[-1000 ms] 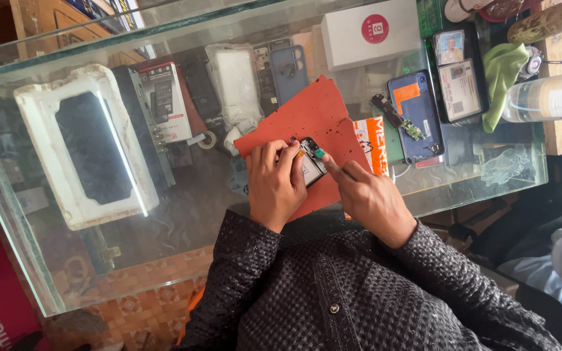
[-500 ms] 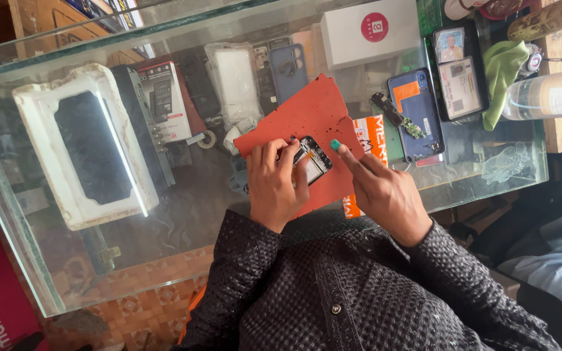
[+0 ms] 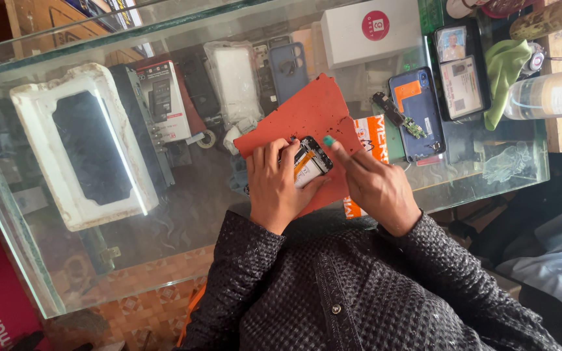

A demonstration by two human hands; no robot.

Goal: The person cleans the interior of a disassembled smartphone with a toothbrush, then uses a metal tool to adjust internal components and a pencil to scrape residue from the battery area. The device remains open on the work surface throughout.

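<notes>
An opened phone with its insides showing lies on an orange-red mat on a glass counter top. My left hand covers the phone's near part and grips it. My right hand rests just right of the phone on the mat, index finger stretched toward the phone's upper right corner, nothing held in it. Dark patterned sleeves cover both arms.
A blue phone back and a small circuit strip lie right of the mat. A white box, a green cloth and a clear plastic bottle sit at the far right. Phone cases and a white foam tray lie under the glass.
My right hand has shifted slightly right and down, its index finger drawn back from the phone's middle to its corner. My left hand stays on the phone.
</notes>
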